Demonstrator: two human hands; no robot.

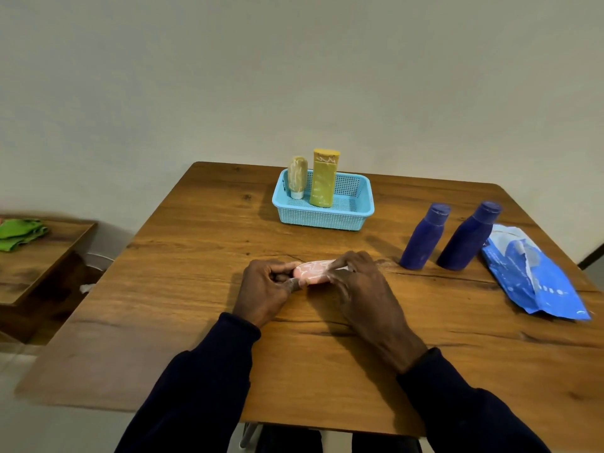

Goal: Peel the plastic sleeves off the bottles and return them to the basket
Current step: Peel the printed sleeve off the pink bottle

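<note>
We see a pink bottle (312, 272) squiggled white at centre, a light-blue mesh basket (322, 220) above, a wood-grain brown table (183, 289).

Dim, warm light falls from above and somewhat from the right, so the basket (323, 217), the blue bottles (421, 240), the left hand (264, 289) and the right hand (362, 292) throw soft-edged shadows leftward on the table (359, 371), while the wall (294, 76) dulls toward its upper corners. The picture is soft and slightly grainy, with pale streaks of sheen on the wrapped pink tube (312, 273) that both hands grip. Wide-angle bending tilts the bottles outward and bows the table edges, and the left margin smears the side table (39, 263) and green cloth (19, 232) into blur.
</note>
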